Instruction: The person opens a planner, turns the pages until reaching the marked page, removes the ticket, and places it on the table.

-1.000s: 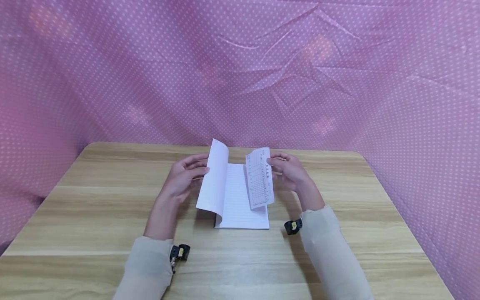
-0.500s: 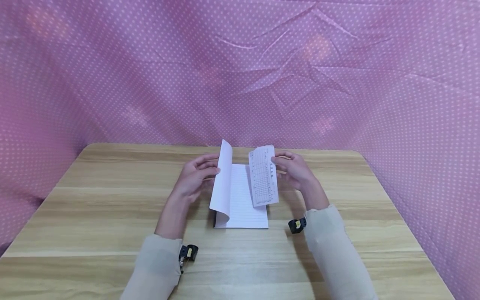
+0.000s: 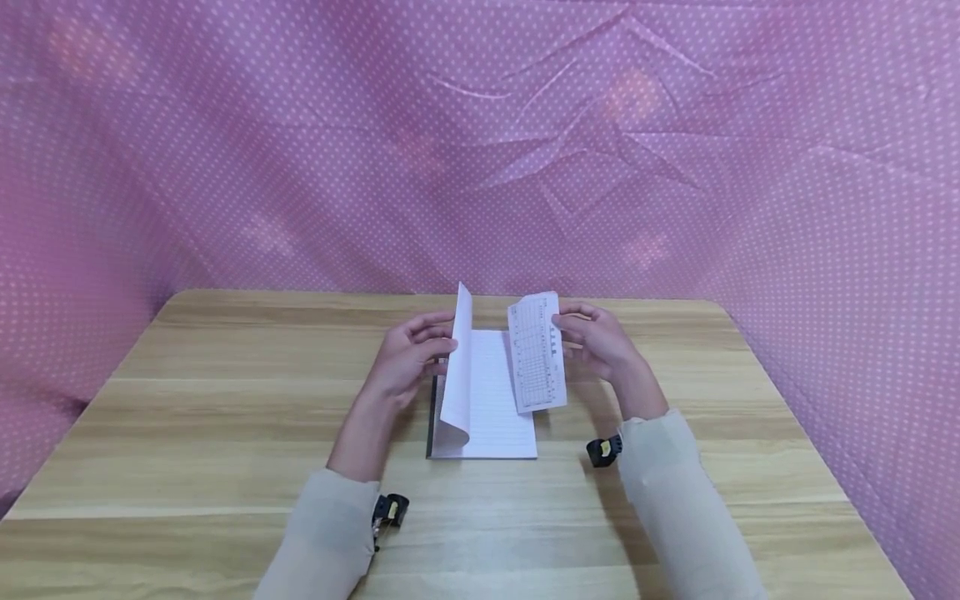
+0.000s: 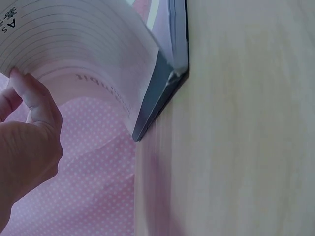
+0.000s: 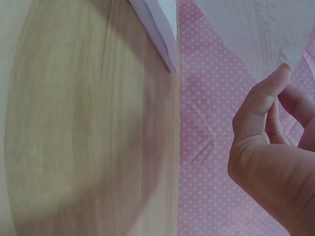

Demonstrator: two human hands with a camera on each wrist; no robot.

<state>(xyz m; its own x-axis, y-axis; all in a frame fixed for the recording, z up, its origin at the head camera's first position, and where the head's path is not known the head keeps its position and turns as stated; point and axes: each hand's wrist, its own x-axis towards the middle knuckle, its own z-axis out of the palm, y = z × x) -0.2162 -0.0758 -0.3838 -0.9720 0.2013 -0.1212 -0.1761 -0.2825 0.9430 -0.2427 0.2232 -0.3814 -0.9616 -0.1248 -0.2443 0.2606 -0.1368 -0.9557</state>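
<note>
A notebook [image 3: 498, 429] with lined pages lies open on the table, its dark spine edge on the left. My left hand [image 3: 408, 358] pinches a raised page [image 3: 459, 367] of it, which stands up and curls at its lower end. In the left wrist view the left hand [image 4: 29, 128] grips that page's edge, and ruled lines show on the sheet. My right hand [image 3: 600, 342] pinches a printed paper slip [image 3: 536, 354] with a grid, held above the notebook's right side. The right wrist view has the thumb of the right hand [image 5: 275, 142] against the slip [image 5: 261, 34].
The wooden table [image 3: 187, 417] spreads around the notebook on all sides. Behind it hangs a pink dotted cloth [image 3: 480, 167]. Small black cameras [image 3: 390, 510] sit at both wrists.
The left hand has moved right, bringing the raised page more upright and uncovering the notebook's left edge. The right hand and slip have shifted slightly to the right.
</note>
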